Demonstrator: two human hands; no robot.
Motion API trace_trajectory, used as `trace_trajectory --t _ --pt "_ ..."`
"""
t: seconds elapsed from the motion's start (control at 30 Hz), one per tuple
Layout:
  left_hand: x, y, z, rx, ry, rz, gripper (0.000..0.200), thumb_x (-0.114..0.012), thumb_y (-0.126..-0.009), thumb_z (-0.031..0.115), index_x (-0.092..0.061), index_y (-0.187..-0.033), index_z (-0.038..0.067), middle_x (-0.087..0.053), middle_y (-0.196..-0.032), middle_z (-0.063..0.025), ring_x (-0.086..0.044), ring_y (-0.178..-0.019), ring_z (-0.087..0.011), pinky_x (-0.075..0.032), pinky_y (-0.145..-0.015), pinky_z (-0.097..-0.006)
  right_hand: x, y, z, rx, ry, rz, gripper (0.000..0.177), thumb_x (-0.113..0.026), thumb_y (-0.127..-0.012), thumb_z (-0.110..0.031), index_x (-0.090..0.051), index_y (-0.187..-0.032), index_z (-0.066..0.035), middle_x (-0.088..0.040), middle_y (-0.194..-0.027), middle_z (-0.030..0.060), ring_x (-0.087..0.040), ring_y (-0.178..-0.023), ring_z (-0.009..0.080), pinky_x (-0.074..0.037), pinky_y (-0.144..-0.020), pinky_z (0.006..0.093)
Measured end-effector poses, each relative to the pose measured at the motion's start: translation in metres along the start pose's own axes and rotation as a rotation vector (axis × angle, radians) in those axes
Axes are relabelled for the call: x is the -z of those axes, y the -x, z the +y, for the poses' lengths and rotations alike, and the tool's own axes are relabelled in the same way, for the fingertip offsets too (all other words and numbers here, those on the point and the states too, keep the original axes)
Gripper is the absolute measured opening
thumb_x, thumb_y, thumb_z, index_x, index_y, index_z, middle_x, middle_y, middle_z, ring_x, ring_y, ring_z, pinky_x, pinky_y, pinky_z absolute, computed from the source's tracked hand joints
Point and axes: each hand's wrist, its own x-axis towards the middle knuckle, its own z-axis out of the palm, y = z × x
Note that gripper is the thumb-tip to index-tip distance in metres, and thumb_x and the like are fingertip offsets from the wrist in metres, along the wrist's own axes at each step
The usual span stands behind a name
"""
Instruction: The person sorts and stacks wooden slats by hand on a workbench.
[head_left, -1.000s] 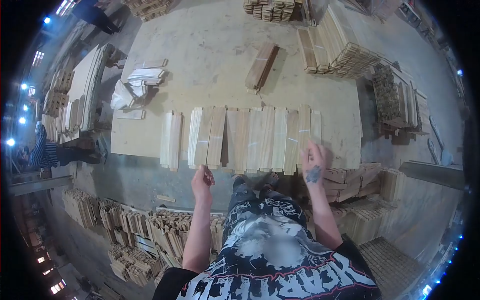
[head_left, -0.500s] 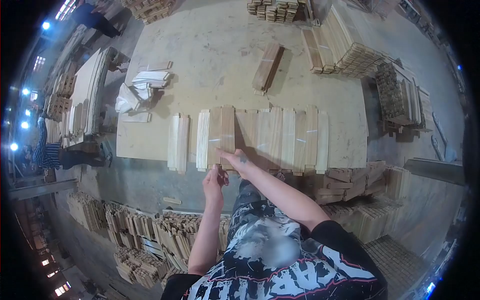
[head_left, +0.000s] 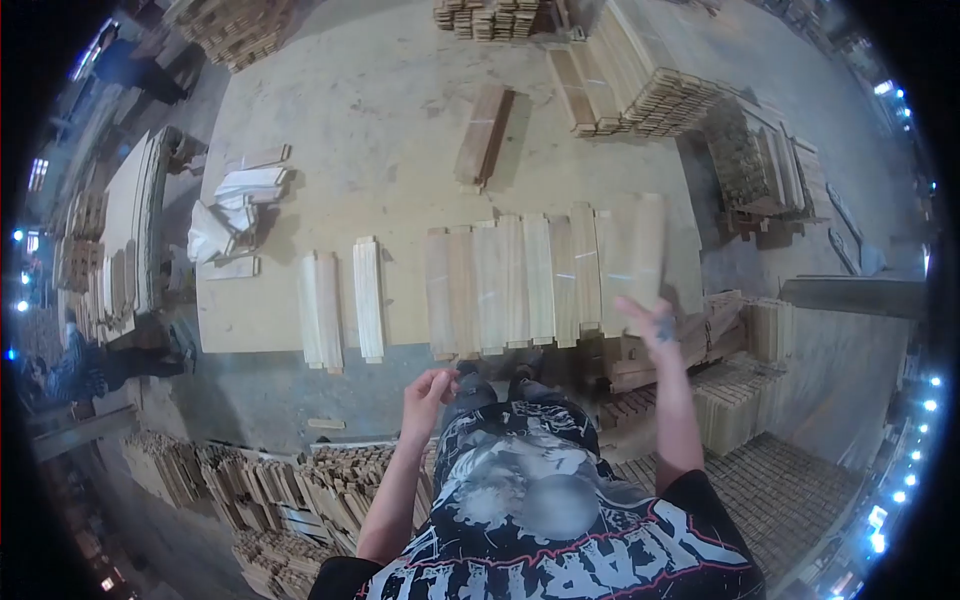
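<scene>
My right hand [head_left: 648,322] grips the near end of a light wooden plank [head_left: 648,240] at the right end of a row. The plank is smeared by motion, and another plank [head_left: 617,250] lies against its left side. Several planks [head_left: 512,280] lie side by side to the left, near ends at the table's front edge. My left hand [head_left: 430,388] is closed, with nothing visible in it, just in front of the table edge. A single pale plank [head_left: 368,300] and a pair of planks [head_left: 321,310] lie separately farther left.
On the table [head_left: 340,130] are a reddish-brown plank stack [head_left: 484,135], white pieces [head_left: 235,205] at left, and tall plank stacks [head_left: 640,80] at back right. Bundled wood [head_left: 300,490] stands on the floor near me. A person [head_left: 135,65] is at far left.
My right hand has swept right, carrying planks from the row's left side to its right end. My left hand has drawn slightly back from the table edge. The view has shifted.
</scene>
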Motion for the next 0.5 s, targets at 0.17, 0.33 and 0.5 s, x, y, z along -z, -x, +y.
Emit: trace_trajectory --t 0.17,0.33,0.5 --pt "-0.014 -0.007 0.007 -0.015 -0.029 -0.04 0.031 -0.056 -0.105 0.026 -0.072 -0.11 0.0 -0.069 -0.087 -0.0021 -0.059 -0.073 -0.0084 -0.048 -0.068 -0.0249 0.07 -0.035 0.05 0.031 0.162 0.011 0.058 -0.086 -0.078 -0.039 -0.07 -0.115 0.003 -0.074 -0.106 0.0154 -0.07 -0.1 0.0219 -0.053 -0.091 0.0364" --pt "-0.022 0.001 0.004 -0.021 -0.085 -0.003 0.029 -0.06 -0.103 0.026 -0.073 -0.108 0.001 -0.069 -0.086 -0.0007 -0.059 -0.074 -0.0076 -0.048 -0.069 -0.0245 0.063 -0.038 0.058 0.152 0.667 0.236 0.071 -0.082 -0.08 -0.046 -0.059 -0.129 -0.001 -0.064 -0.123 0.0222 -0.061 -0.116 0.0344 -0.048 -0.099 0.0448" --pt "-0.022 0.011 -0.018 0.038 -0.146 0.102 0.031 -0.061 -0.102 0.028 -0.073 -0.107 -0.001 -0.068 -0.081 -0.0021 -0.059 -0.072 -0.008 -0.048 -0.067 -0.025 0.067 -0.062 0.087 0.385 0.691 0.504 0.073 -0.079 -0.081 -0.044 -0.051 -0.138 -0.008 -0.056 -0.122 0.0217 -0.057 -0.116 0.0383 -0.047 -0.097 0.0474"
